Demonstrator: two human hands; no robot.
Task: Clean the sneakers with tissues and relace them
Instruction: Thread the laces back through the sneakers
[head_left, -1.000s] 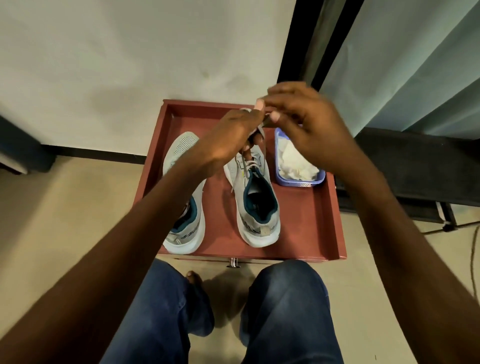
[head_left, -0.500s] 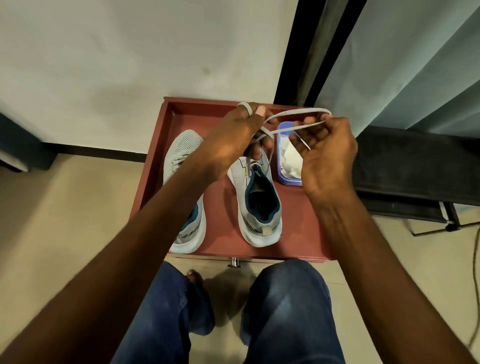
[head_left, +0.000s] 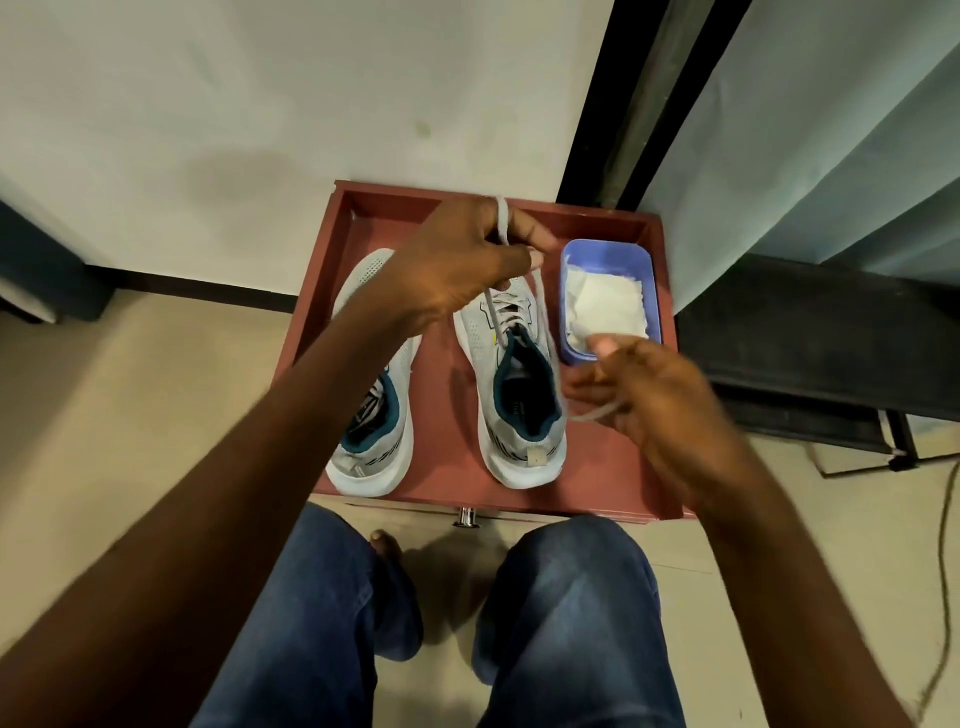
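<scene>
From the head view we see a red tray (head_left: 613, 483) on the floor, two grey sneakers in it, toes pointing away. Our left hand (head_left: 462, 265) sits over the toe of the right sneaker (head_left: 511, 374), fingers curled, pinching the lace (head_left: 543, 306), which loops over the index finger. Our right hand (head_left: 644, 395) is nearer and to the right, just beside that shoe's heel, gripping the lace's other run across its fingers; it is blurred. The hands are apart, the lace strung between them. The left sneaker (head_left: 374, 364) lies partly under our left forearm. Far right in the tray, a blue tub (head_left: 608, 252) holds white tissues (head_left: 608, 306). Our knees in jeans (head_left: 571, 623) fill the near edge.
</scene>
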